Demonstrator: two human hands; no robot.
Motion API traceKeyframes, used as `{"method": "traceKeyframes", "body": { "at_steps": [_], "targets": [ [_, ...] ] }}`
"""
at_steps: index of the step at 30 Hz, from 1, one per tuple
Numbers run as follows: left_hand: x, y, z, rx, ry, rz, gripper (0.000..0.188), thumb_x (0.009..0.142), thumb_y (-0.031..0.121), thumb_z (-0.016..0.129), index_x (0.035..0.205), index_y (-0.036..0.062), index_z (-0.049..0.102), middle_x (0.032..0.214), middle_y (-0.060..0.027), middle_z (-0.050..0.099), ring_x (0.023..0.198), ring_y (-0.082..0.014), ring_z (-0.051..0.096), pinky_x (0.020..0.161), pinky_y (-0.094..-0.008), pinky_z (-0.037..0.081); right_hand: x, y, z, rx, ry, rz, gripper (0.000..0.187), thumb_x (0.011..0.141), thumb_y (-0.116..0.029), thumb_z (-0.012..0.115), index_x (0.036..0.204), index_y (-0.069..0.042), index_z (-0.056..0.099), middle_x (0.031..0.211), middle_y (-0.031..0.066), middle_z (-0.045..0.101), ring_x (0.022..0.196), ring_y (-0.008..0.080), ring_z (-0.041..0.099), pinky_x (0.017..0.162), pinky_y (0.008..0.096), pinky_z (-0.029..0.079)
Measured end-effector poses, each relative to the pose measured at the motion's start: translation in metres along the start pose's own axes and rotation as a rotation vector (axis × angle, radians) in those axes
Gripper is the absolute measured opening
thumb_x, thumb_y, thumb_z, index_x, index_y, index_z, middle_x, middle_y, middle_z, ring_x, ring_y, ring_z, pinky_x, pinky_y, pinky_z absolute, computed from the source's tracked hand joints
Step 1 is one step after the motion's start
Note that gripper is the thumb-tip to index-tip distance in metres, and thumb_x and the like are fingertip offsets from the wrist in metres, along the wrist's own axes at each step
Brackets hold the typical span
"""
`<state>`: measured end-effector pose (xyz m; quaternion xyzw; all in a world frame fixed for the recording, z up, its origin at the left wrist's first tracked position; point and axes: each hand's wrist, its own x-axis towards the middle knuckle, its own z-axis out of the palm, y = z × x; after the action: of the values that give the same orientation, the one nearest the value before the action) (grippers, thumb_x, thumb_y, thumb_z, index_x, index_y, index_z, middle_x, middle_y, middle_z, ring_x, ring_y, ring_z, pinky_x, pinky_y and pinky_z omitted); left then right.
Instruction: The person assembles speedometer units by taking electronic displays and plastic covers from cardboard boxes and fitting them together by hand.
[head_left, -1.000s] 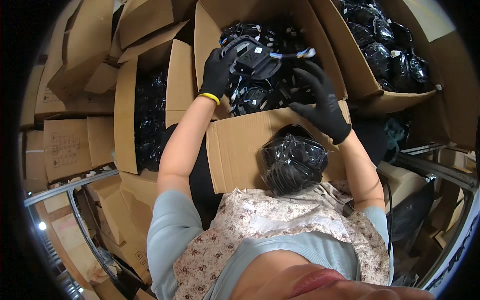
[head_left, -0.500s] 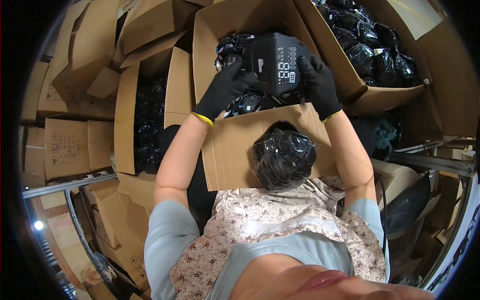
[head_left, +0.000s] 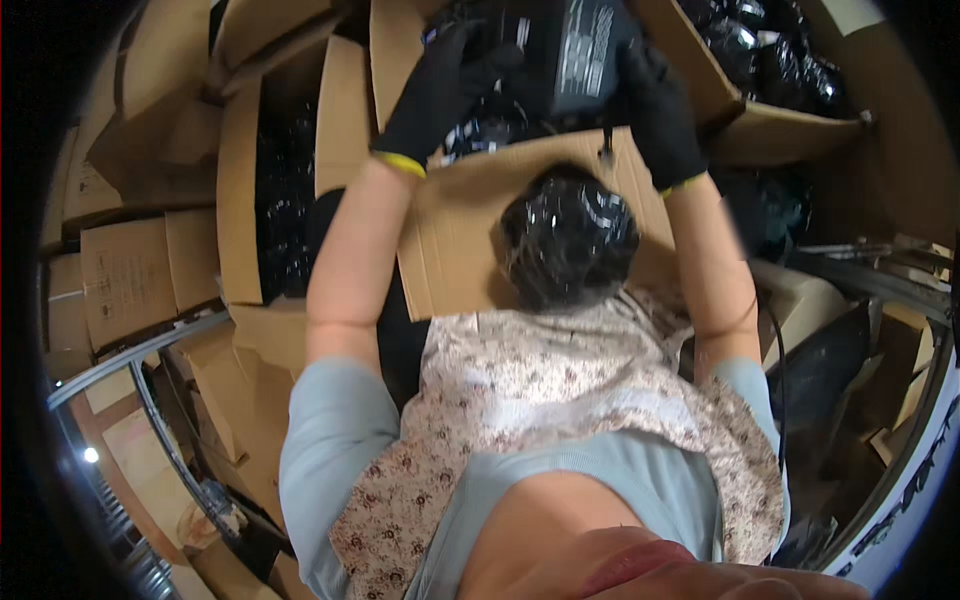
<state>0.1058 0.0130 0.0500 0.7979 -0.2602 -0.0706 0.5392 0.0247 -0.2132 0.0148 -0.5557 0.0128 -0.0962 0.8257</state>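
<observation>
Both my hands wear black gloves with yellow cuffs. Between them, over the open carton (head_left: 395, 40) in front of me, is a black display panel (head_left: 585, 60) with pale segment markings on its face. My left hand (head_left: 430, 95) is closed at its left side. My right hand (head_left: 660, 110) grips its right edge, fingers partly hidden and blurred. Below the panel, more black parts (head_left: 490, 125) with wires lie in the carton. Nearer to me, a plastic-wrapped black rounded unit (head_left: 570, 240) rests on the carton's folded-out flap (head_left: 450, 240).
At the upper right stands a carton (head_left: 790, 130) full of black plastic-wrapped units (head_left: 770, 60). Another carton (head_left: 240, 200) to the left holds dark wrapped items. Stacked cardboard boxes (head_left: 125, 280) fill the far left. Metal rails (head_left: 140, 355) run along both sides.
The whole view has shifted, so the cartons and flap sit higher in the picture. The panel, still between both hands, now appears tilted, its markings blurred and narrower.
</observation>
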Motion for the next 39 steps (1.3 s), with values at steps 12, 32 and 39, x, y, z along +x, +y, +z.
{"method": "traceKeyframes", "body": {
  "at_steps": [12, 32, 39],
  "targets": [
    [-0.065, -0.014, 0.009, -0.327, 0.347, -0.064, 0.033, 0.085, 0.019, 0.074, 0.11, 0.0, 0.066, 0.101, -0.0061, 0.068, 0.091, -0.0124, 0.061, 0.084, -0.026, 0.047, -0.144, -0.052, 0.041, -1.316, -0.318, -0.232, 0.111, 0.047, -0.052, 0.089, 0.141, -0.014, 0.044, 0.146, 0.0286, 0.03, 0.133, 0.053, 0.03, 0.108, 0.0582, 0.029],
    [-0.098, -0.025, 0.081, -0.471, 0.379, -0.083, 0.023, 0.084, 0.017, 0.073, 0.097, 0.001, 0.062, 0.091, -0.0033, 0.063, 0.081, -0.0105, 0.058, 0.074, -0.0267, 0.05, -0.212, 0.06, 0.018, -1.264, -0.102, -0.847, 0.042, 0.066, -0.026, 0.081, 0.107, -0.022, 0.07, 0.132, 0.0212, 0.041, 0.118, 0.0436, 0.045, 0.1, 0.0595, 0.036],
    [-0.089, -0.028, 0.066, -0.425, 0.291, -0.086, 0.028, 0.086, 0.019, 0.074, 0.102, 0.0004, 0.063, 0.093, -0.0029, 0.064, 0.082, -0.0101, 0.058, 0.073, -0.0255, 0.05, -0.206, 0.011, 0.007, -0.804, -0.212, -0.373, 0.09, 0.055, -0.038, 0.093, 0.131, -0.013, 0.052, 0.141, 0.0284, 0.031, 0.13, 0.0468, 0.036, 0.104, 0.0529, 0.035]
  ]
}}
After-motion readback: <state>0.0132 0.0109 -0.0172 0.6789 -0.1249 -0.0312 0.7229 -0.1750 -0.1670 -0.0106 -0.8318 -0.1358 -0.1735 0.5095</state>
